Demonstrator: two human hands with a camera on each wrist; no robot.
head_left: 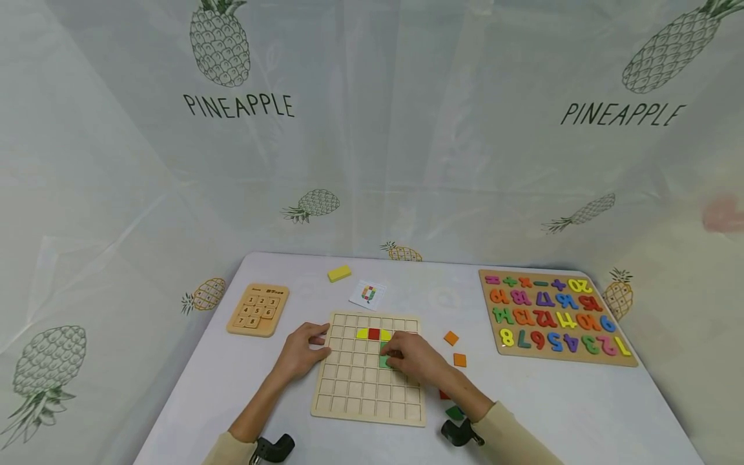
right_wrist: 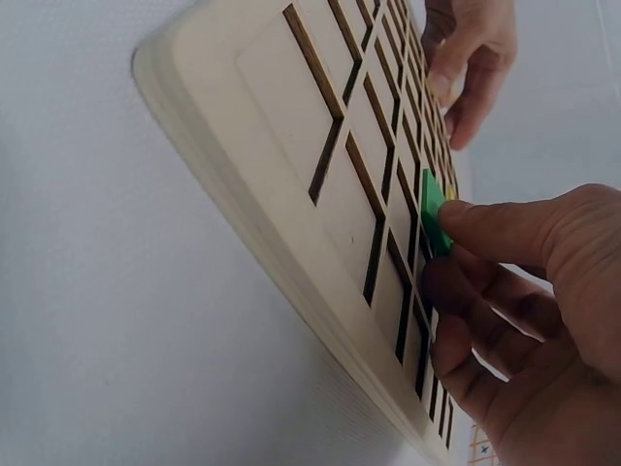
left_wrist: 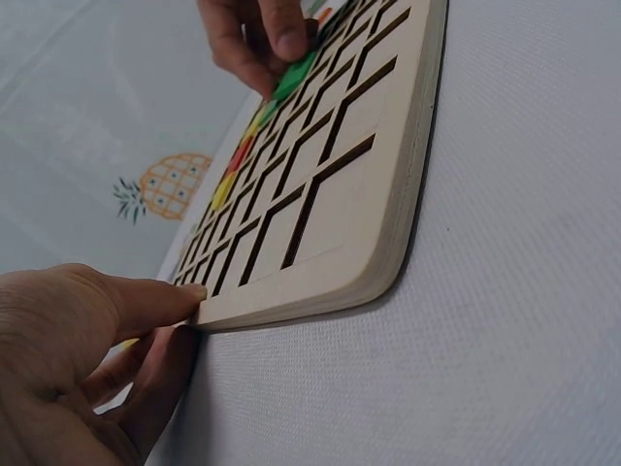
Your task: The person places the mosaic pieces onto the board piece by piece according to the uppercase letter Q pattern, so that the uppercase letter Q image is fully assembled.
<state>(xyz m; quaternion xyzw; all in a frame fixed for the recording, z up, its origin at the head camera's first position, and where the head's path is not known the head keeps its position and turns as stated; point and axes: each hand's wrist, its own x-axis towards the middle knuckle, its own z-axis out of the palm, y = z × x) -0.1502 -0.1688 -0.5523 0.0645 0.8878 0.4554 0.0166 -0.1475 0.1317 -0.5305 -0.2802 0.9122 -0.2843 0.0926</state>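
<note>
Watching from far away through the cameras, I find first the pale curtain, printed with pineapples, behind the white table. On the table's right side lies the number board, with its coloured numerals and signs upside down to my view. In the middle, between the person's two arms, lies the grid board, flat, made of light wood and divided into square cells. To its left is a smaller wooden number puzzle.

The left hand is at the left edge of the grid board, its thumb and fingers apart and relaxed; they touch the rim. The right hand is above the right half of the board, with its fingers bent, and it pinches a green tile between the thumb and a finger. This tile is at the board's cells; whether it sits fully inside one, I cannot tell.

Beyond the far edge of the board is a white card with a small coloured pattern, and farther back a yellow block. In one row of the grid I see a red square between two yellow pieces. Right of the board lie two orange squares, and nearer, a loose green piece.
</note>
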